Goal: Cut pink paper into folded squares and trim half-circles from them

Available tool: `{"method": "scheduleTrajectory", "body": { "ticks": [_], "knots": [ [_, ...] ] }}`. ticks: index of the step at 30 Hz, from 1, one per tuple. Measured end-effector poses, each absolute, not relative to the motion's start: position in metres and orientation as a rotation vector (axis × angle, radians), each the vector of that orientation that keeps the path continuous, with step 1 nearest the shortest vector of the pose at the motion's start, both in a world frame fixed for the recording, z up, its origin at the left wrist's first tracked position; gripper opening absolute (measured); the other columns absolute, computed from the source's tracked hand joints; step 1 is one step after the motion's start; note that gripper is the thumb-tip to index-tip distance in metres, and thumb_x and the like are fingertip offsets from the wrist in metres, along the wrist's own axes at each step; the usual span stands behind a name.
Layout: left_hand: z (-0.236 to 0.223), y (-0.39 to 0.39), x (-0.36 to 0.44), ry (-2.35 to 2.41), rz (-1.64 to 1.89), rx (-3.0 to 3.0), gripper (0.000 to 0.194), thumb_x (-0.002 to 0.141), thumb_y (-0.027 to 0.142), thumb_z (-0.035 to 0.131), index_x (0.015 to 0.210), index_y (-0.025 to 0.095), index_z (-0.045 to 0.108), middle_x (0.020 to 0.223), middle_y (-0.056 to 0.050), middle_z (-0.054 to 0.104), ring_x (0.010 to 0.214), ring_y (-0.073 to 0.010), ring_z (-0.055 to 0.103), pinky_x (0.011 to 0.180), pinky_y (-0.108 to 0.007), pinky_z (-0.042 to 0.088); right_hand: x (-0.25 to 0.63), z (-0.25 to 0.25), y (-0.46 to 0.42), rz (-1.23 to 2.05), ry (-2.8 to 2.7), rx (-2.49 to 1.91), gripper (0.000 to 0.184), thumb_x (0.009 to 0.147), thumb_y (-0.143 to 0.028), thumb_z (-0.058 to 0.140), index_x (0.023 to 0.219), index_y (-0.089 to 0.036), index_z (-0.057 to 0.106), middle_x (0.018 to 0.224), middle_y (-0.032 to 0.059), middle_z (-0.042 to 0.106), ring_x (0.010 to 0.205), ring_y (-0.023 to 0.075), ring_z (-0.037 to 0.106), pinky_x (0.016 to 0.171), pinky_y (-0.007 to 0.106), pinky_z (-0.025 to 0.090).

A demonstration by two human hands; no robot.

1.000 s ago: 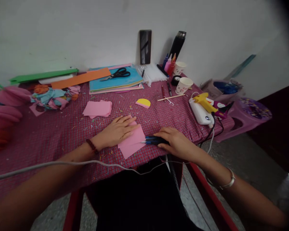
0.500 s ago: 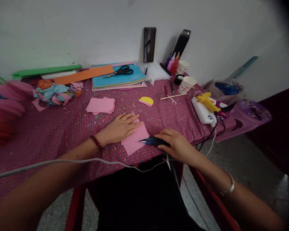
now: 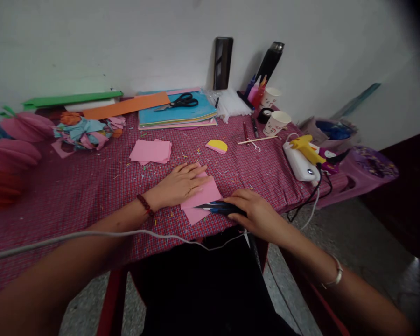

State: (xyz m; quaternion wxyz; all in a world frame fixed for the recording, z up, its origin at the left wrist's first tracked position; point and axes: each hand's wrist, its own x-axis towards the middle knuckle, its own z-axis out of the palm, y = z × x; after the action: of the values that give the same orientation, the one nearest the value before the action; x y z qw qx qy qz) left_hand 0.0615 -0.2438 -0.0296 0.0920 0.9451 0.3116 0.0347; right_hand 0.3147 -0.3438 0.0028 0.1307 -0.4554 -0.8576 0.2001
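My left hand (image 3: 178, 186) lies flat with fingers spread on a sheet of pink paper (image 3: 207, 190), near the table's front edge. A lower pink flap (image 3: 195, 216) of paper sticks out below that sheet. In my right hand (image 3: 254, 210) is a pair of black-and-blue scissors (image 3: 215, 206); their slim tip points left along the line between upper sheet and lower flap. My fingers wrap over the handles and hide most of them. Behind my left hand lies a small stack of pink paper (image 3: 150, 150), with a yellow-and-pink half-round piece (image 3: 217, 145) to its right.
Other scissors (image 3: 178, 101) rest on coloured paper sheets (image 3: 177, 115). Paper scraps (image 3: 87, 133) and pink paper shapes (image 3: 28, 127) sit left. Cups (image 3: 277, 123), a wooden stick (image 3: 257, 139) and a yellow glue gun (image 3: 308, 148) are right. A white cable (image 3: 143, 232) crosses in front.
The scissors have slid left along the paper, their tip now farther in beneath the upper sheet's edge. My left hand stays on the paper. The whole view has shifted slightly.
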Motion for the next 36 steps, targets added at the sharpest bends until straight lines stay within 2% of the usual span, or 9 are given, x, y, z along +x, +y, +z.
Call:
{"method": "scheduleTrajectory", "body": {
  "ticks": [6, 13, 15, 18, 21, 26, 29, 33, 36],
  "knots": [
    [-0.031, -0.245, 0.061, 0.923, 0.133, 2.844, 0.047, 0.1, 0.041, 0.034, 0.146, 0.033, 0.037, 0.159, -0.002, 0.028, 0.145, -0.0233, 0.022, 0.115, -0.043, 0.016, 0.296, 0.002, -0.342, 0.557, -2.498, -1.302, 0.028, 0.09, -0.023, 0.059, 0.117, -0.017, 0.063, 0.101, 0.0098, 0.062, 0.097, 0.0243, 0.057, 0.088, 0.041, 0.046],
    [-0.027, -0.241, 0.06, 0.91, 0.162, 2.782, 0.048, 0.099, 0.043, 0.035, 0.145, 0.029, 0.04, 0.158, -0.005, 0.03, 0.145, -0.0244, 0.024, 0.116, -0.046, 0.018, 0.332, 0.005, -0.346, 0.76, -2.388, -1.156, 0.032, 0.089, -0.024, 0.061, 0.121, -0.023, 0.062, 0.106, 0.0076, 0.064, 0.1, 0.0218, 0.059, 0.089, 0.039, 0.048],
    [-0.017, -0.245, 0.057, 0.912, 0.251, 2.71, 0.053, 0.097, 0.043, 0.04, 0.146, 0.023, 0.037, 0.157, -0.009, 0.031, 0.144, -0.024, 0.025, 0.116, -0.045, 0.02, 0.353, 0.002, -0.34, 0.638, -2.218, -1.312, 0.032, 0.09, -0.028, 0.059, 0.121, -0.022, 0.063, 0.106, 0.0087, 0.064, 0.1, 0.023, 0.06, 0.089, 0.04, 0.048],
    [0.004, -0.264, 0.054, 0.996, 0.326, 2.662, 0.065, 0.087, 0.04, 0.055, 0.144, 0.014, 0.038, 0.152, -0.015, 0.039, 0.141, -0.0269, 0.031, 0.116, -0.044, 0.024, 0.378, -0.007, -0.327, 0.36, -2.07, -1.588, 0.034, 0.088, -0.032, 0.058, 0.119, -0.02, 0.064, 0.101, 0.0103, 0.065, 0.094, 0.0259, 0.061, 0.086, 0.044, 0.05],
    [0.016, -0.291, 0.056, 1.046, 0.172, 2.759, 0.068, 0.08, 0.028, 0.059, 0.143, 0.011, 0.039, 0.147, -0.016, 0.045, 0.136, -0.0293, 0.038, 0.115, -0.045, 0.025, 0.389, -0.016, -0.317, 0.206, -2.112, -1.722, 0.034, 0.087, -0.032, 0.059, 0.116, -0.017, 0.066, 0.098, 0.0113, 0.066, 0.092, 0.0278, 0.062, 0.085, 0.046, 0.05],
    [0.017, -0.319, 0.071, 1.086, -0.071, 2.862, 0.056, 0.081, 0.012, 0.049, 0.137, 0.009, 0.045, 0.134, -0.018, 0.055, 0.123, -0.0293, 0.052, 0.104, -0.043, 0.04, 0.385, -0.021, -0.319, 0.032, -2.183, -1.729, 0.035, 0.087, -0.03, 0.06, 0.119, -0.018, 0.064, 0.107, 0.0131, 0.065, 0.1, 0.0317, 0.06, 0.084, 0.05, 0.049],
    [0.018, -0.32, 0.08, 1.157, -0.121, 2.874, 0.049, 0.085, 0.008, 0.046, 0.134, 0.01, 0.047, 0.128, -0.017, 0.059, 0.117, -0.029, 0.057, 0.097, -0.042, 0.046, 0.379, -0.02, -0.327, -0.019, -2.168, -1.645, 0.037, 0.087, -0.026, 0.059, 0.122, -0.017, 0.06, 0.115, 0.0145, 0.062, 0.106, 0.0327, 0.057, 0.087, 0.052, 0.046],
    [0.018, -0.311, 0.08, 1.229, -0.147, 2.818, 0.035, 0.09, 0.008, 0.043, 0.122, 0.012, 0.057, 0.124, -0.015, 0.063, 0.112, -0.0264, 0.061, 0.091, -0.04, 0.05, 0.367, -0.019, -0.334, 0.089, -2.185, -1.407, 0.031, 0.09, -0.021, 0.056, 0.12, -0.019, 0.059, 0.113, 0.0119, 0.063, 0.104, 0.0281, 0.057, 0.089, 0.049, 0.046],
    [0.016, -0.301, 0.068, 1.26, -0.074, 2.799, 0.035, 0.093, 0.009, 0.041, 0.125, 0.012, 0.056, 0.127, -0.014, 0.063, 0.114, -0.0245, 0.061, 0.095, -0.039, 0.049, 0.352, -0.016, -0.334, 0.266, -2.251, -1.238, 0.03, 0.092, -0.018, 0.054, 0.122, -0.02, 0.058, 0.113, 0.0107, 0.063, 0.105, 0.025, 0.058, 0.092, 0.045, 0.047]
  ]
}}
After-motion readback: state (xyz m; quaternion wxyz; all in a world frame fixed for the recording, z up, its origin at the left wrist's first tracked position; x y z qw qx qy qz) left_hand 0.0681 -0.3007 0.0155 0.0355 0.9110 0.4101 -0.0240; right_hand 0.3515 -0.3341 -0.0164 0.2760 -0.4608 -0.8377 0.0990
